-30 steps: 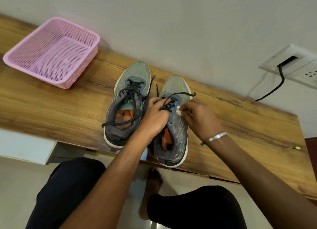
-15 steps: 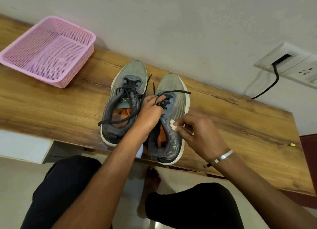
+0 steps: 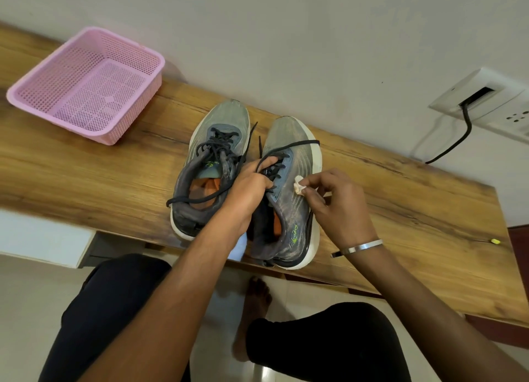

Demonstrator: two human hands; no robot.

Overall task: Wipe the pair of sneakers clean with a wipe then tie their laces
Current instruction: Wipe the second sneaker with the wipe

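Right now the right sneaker [image 3: 297,164] sits on the wooden shelf [image 3: 86,175], toe toward the wall [image 3: 286,38], just beside the left sneaker [image 3: 211,158], their inner edges close together. Both are grey with white soles and orange insoles, and both have dark laces lying loose and untied; one lace end of the left sneaker trails across its heel opening, and one lace of the right sneaker runs out over its outer edge. The left hand [image 3: 249,187] grips the right sneaker at the tongue, fingers curled into the lacing. The right hand [image 3: 335,201] pinches a small crumpled white wipe [image 3: 299,184] between thumb and fingertips and presses it against the outer side of the right sneaker's upper, the remaining fingers loosely bent. A metal bangle [image 3: 357,247] circles the right wrist.

Farther along the shelf, well apart from the sneakers, stands a pink mesh basket [image 3: 37,101]. On the wall at the right is a white socket plate [image 3: 486,101] with a black cable [image 3: 458,141] hanging from it. A small yellow object [image 3: 495,241] lies near the shelf's right end.
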